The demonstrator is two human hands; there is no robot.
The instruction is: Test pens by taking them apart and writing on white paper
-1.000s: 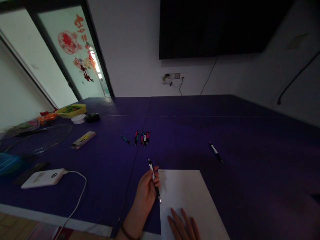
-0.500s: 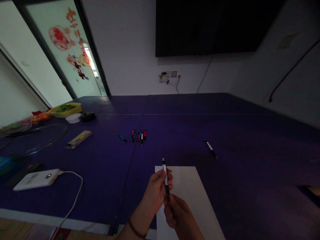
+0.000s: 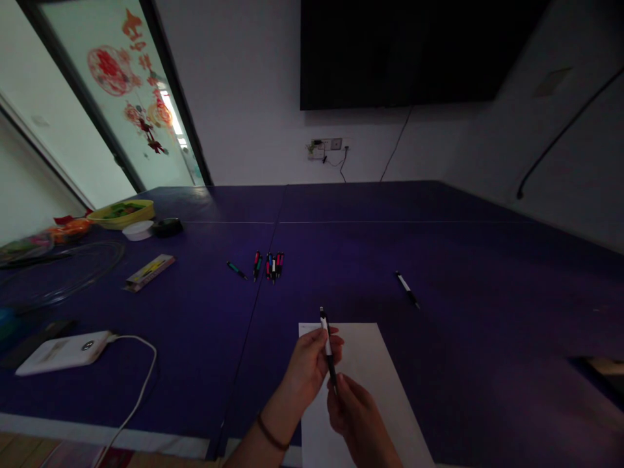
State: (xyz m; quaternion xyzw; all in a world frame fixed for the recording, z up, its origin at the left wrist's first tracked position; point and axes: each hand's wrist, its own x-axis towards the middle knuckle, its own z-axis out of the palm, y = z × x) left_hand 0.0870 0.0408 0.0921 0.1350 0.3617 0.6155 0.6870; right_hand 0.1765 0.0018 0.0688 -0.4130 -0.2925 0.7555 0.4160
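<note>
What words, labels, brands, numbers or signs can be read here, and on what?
None can be read with certainty.
White power bank: faint print and a round mark, too small.
Narrow box: print too blurred.
Paper sheet: tiny mark at its top left corner, unreadable.
Glass door: red character-like decorations, too blurred.
Held pen: no lettering visible.

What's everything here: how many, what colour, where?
Held pen: one, black-white, centre front
Paper: one, white, front centre
Loose pen: one, black-white, right
Pen cluster: several, multicoloured, centre
Stray pen: one, green-black, left of cluster
Device: one, white, near left
Cable: one, white, from device
Box: one, yellowish, left
Basket: one, yellow, far left
Table: one, purple, across middle
Screen: one, black, top
Door: one, greenish, back left
Clutter: several, mixed, left edge
Left hand: one, bare, holding pen
Right hand: one, bare, holding pen
</note>
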